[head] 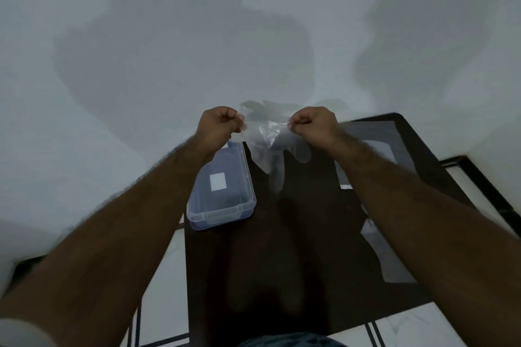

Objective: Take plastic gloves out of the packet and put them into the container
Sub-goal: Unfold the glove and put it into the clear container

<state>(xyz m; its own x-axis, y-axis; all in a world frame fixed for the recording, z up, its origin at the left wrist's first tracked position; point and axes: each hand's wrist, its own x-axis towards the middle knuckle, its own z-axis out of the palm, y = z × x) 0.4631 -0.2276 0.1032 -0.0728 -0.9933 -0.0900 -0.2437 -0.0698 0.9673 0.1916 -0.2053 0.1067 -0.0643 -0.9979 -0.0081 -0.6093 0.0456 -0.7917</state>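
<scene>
Both hands are raised above the dark counter (304,234) with a clear plastic glove (270,146) stretched between them: the left hand (218,125) is clenched on one edge of the cuff and the right hand (313,124) is clenched on the other, each pinching the thin film, so that the glove's finger sleeves hang down loose toward the counter. The container (222,191), a clear lidded plastic box with a white label, sits on the counter below and just beside the left forearm, near the counter's left edge, and its lid looks closed. That is the first likely snag: with both hands occupied, the glove cannot go in until one hand lets go to open the lid, and a glove held by a single corner may swing, cling to the arm or slip free. The film is flimsy and probably clings to itself, so pulling the two edges apart too hard could tear it, or more than one glove could be stuck together unnoticed. The flat clear sheets on the right of the counter (375,155) may be the packet or other gloves; I cannot tell which. A careless left forearm could also nudge the box off the edge.
</scene>
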